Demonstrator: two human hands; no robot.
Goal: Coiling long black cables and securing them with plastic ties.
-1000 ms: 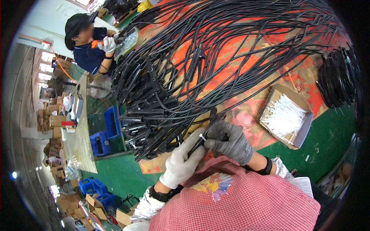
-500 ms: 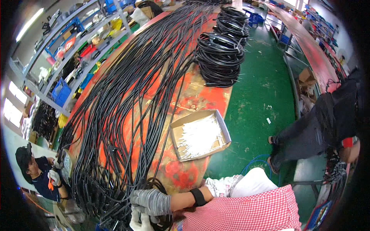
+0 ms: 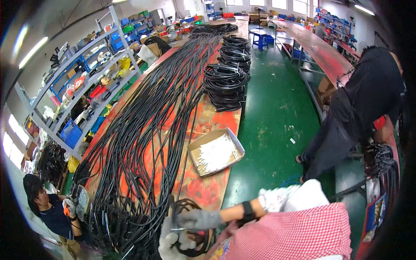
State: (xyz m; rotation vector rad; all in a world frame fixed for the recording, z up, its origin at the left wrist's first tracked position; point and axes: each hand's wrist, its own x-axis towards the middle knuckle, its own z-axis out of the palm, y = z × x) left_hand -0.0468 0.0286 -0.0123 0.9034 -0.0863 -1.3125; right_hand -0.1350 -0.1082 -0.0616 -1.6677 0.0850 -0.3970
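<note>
Your right hand point(image 3: 198, 219), grey-gloved: pinching white tie point(image 3: 177, 229); your left hand point(image 3: 168, 246), white-gloved: at black cable coil point(image 3: 211, 242), grip unclear; cardboard box point(image 3: 194, 154): one o'clock from there

The black cables point(image 3: 149, 117) are sheathed in smooth, faintly glossy plastic. The right grip point(image 3: 198, 219) is covered in matt grey cloth, the surface point(image 3: 203, 188) in worn paint; the box point(image 3: 236, 143) is made of cardboard, and the floor point(image 3: 274, 112) is finished glossy.

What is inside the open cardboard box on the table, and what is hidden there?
Thin white strips lie heaped in the cardboard box, its brown inside showing at their left. The bottom beneath the heap is covered, so it cannot be seen.
</note>
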